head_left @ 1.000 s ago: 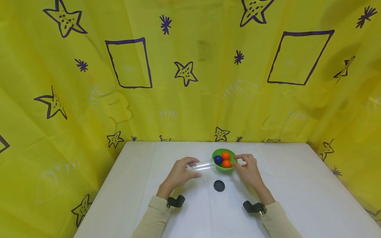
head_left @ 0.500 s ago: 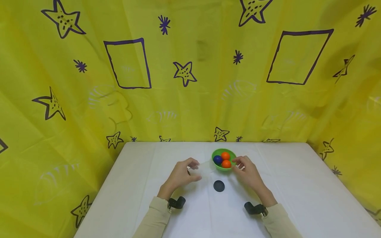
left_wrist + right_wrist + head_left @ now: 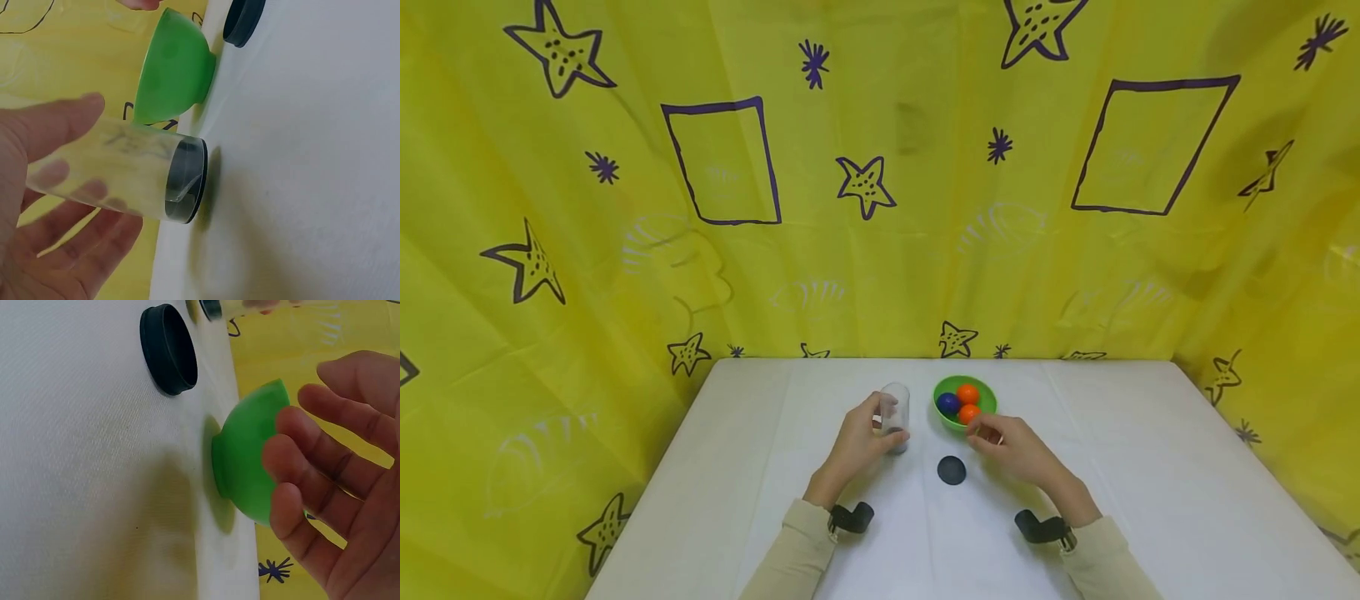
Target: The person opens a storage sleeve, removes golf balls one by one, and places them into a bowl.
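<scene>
My left hand (image 3: 854, 437) grips a clear plastic tube (image 3: 895, 407), thumb on one side and fingers on the other. The tube is upright, and a black cap (image 3: 187, 180) closes its lower end, close to the white table. Whether it touches the table I cannot tell. My right hand (image 3: 1017, 447) hovers at the front right rim of a green bowl (image 3: 945, 385), its fingers loosely bent and holding nothing. Inside the bowl lie a blue ball (image 3: 948, 404), an orange ball (image 3: 967, 394) and a second orange ball (image 3: 969, 414), partly behind my right fingertips.
A loose black lid (image 3: 952, 470) lies on the table between my hands, in front of the bowl. The white tabletop (image 3: 1150, 467) stretches to both sides. Yellow curtain (image 3: 917, 275) with drawn stars hangs behind and beside the table.
My left hand has turned the tube from lying sideways toward the bowl to standing upright. The right hand has shifted from the bowl's right side toward its front. The balls stay in the bowl.
</scene>
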